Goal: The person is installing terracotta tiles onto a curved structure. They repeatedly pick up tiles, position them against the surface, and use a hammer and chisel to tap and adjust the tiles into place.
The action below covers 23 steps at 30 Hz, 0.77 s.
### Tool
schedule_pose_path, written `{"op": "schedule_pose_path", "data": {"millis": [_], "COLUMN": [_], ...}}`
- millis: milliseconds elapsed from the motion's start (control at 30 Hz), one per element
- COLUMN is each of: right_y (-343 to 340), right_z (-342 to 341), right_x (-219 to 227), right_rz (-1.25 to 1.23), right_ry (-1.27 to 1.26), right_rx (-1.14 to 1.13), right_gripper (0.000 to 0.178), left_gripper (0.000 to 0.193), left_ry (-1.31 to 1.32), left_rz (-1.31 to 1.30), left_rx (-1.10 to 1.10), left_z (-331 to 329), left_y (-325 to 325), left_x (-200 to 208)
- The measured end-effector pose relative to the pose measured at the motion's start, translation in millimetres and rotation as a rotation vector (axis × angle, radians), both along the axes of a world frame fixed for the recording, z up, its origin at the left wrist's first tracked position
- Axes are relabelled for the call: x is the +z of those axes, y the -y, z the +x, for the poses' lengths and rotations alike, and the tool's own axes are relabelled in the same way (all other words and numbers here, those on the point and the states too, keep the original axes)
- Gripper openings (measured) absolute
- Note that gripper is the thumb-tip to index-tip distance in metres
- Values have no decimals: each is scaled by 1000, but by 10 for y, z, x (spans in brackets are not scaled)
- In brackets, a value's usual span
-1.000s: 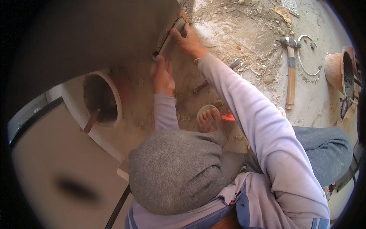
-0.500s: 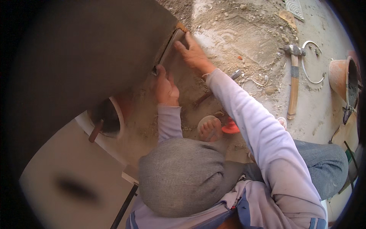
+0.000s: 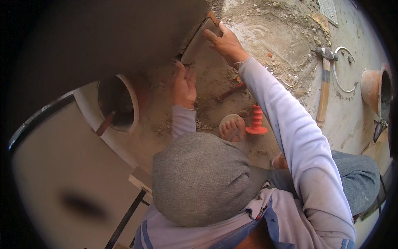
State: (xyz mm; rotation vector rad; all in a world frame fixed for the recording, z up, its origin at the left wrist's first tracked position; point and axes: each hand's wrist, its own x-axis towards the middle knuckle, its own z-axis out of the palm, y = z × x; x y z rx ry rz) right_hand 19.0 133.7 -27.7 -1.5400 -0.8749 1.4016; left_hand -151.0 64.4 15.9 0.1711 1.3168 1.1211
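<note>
A narrow grey tile strip (image 3: 198,45) stands tilted against the edge of a dark wall or panel (image 3: 120,37), with a dark gap between them. My right hand (image 3: 227,45) holds the strip near its far end, thumb on its face and fingers at the edge. Just below the near end is my left hand (image 3: 185,88), palm up, fingers stretched out and apart. Its fingertips come close to the strip; whether they touch it I cannot tell. By my foot stands a red ribbed handle grip (image 3: 256,121), and a hammer-like tool (image 3: 232,91) lies partly behind my right forearm.
Rubble and dust (image 3: 273,37) cover the ground ahead. On the right lie a wood-handled hammer (image 3: 324,89), a white ring-shaped band (image 3: 338,70) and a clay-coloured bucket (image 3: 371,91). Another bucket (image 3: 136,103) with a handle sticking out stands at left. A notched trowel (image 3: 328,10) lies far right.
The view has shifted slightly. My left hand has come away from the strip's near end and its fingers have opened. The right hand stays on the strip, which now shows more of its face.
</note>
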Motion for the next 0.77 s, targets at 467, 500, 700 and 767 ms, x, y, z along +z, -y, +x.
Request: {"op": "schedule_pose_path", "data": {"millis": [467,500,700,767], "right_y": [-310,-409,-1,331], "right_z": [1319,1649,2518,2461], "right_x": [824,814,2087,2557], "right_rz": [-161,-99,338,447], "right_ry": [315,604,966,860], "right_rx": [824,994,953,987], "right_gripper": [76,71,45,48], "left_gripper": [65,63,52,52], "left_ry": [-283,-333,-429,-480], "left_rz": [135,103,-221,-365], "left_rx": [-207,-317,-749,-725], "left_z": [-17,64,145,4], "left_y": [301,311,682,1093], "left_x": [473,554,1374,1718]}}
